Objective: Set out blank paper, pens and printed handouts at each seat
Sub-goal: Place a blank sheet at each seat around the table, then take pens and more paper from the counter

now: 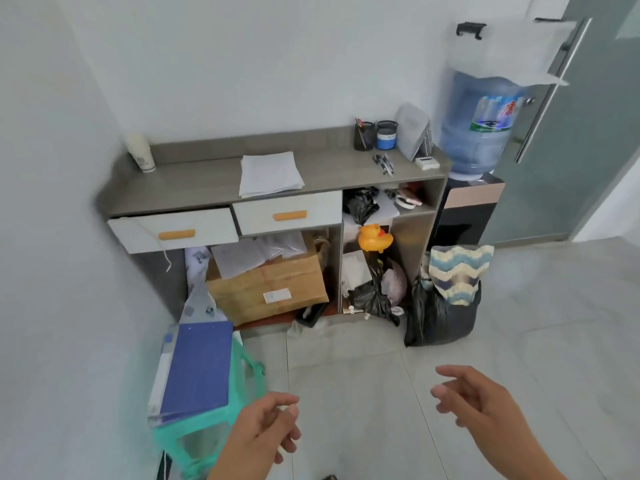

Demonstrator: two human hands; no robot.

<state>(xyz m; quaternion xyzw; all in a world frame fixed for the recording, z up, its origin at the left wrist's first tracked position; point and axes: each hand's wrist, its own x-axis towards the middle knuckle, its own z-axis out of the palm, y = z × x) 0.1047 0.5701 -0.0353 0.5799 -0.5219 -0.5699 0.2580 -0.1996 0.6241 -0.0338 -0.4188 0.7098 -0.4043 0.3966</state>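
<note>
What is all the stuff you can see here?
cabinet: one, grey, against the wall
paper stack: one, white, middle of cabinet top
pens: a few, dark, loose on top, right
pen cups: two, black and blue, back right of top
cardboard box: one, brown, under drawers
rubber duck: one, yellow, right compartment
water bottle: one, blue, right of cabinet
folder: one, blue, on green stool, lower left
left hand, right hand: two, empty, bottom
</note>
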